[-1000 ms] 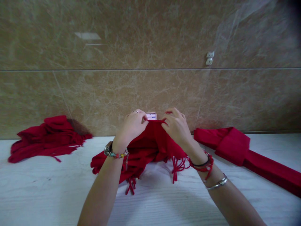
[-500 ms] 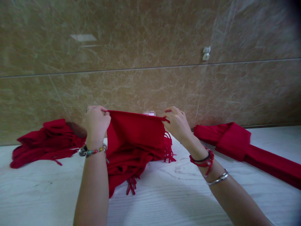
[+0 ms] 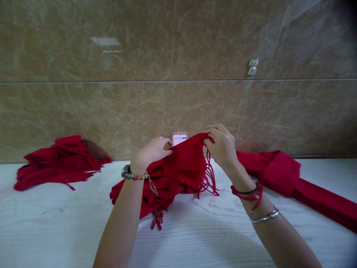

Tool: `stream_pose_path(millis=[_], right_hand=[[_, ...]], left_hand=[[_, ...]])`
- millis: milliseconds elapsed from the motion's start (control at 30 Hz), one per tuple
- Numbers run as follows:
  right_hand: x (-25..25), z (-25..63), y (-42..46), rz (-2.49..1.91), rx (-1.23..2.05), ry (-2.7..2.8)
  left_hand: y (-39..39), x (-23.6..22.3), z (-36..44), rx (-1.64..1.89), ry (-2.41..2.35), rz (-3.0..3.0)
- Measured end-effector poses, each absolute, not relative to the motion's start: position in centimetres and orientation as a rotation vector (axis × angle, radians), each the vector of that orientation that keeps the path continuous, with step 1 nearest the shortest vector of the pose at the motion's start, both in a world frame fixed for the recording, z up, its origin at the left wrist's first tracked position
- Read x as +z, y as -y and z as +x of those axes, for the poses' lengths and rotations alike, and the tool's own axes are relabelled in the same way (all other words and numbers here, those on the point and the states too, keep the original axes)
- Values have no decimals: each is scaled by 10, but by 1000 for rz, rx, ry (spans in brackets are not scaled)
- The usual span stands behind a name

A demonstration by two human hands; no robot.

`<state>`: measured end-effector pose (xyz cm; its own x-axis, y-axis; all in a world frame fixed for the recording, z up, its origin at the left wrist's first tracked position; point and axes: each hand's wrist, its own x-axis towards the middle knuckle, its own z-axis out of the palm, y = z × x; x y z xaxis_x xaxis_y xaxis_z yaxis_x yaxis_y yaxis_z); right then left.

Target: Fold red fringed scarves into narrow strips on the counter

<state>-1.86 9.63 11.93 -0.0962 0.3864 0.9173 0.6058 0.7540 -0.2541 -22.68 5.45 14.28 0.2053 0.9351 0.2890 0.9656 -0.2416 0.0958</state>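
A red fringed scarf lies bunched between my hands, its upper edge lifted off the surface. My right hand pinches the raised corner above the hanging tassels. My left hand is at the upper left edge of the same scarf, thumb and fingers closing on the cloth; its fingertips are partly hidden. More tassels hang from the lower fold near my left forearm. Just behind the scarf a phone with a lit screen leans at the wall.
Crumpled red fringed cloth lies on the left of the white wood-grain table. A folded red cloth with a long strip stretches to the right. A brown marble-look tiled wall rises behind, bearing a small white fixture.
My left hand has moved right, closer to my right hand. The scarf's taut upper edge has slackened and gathered. More of the phone shows, and the view has tilted slightly.
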Motion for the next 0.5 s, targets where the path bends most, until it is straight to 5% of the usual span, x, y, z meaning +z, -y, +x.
stream_pose_path(millis=[300, 500], right_hand=[[124, 14, -133, -702, 254, 1143], [123, 39, -147, -657, 375, 1135]], left_hand=[[-58, 142, -233, -198, 1982, -2373], [-67, 129, -250, -398, 2068, -2646]])
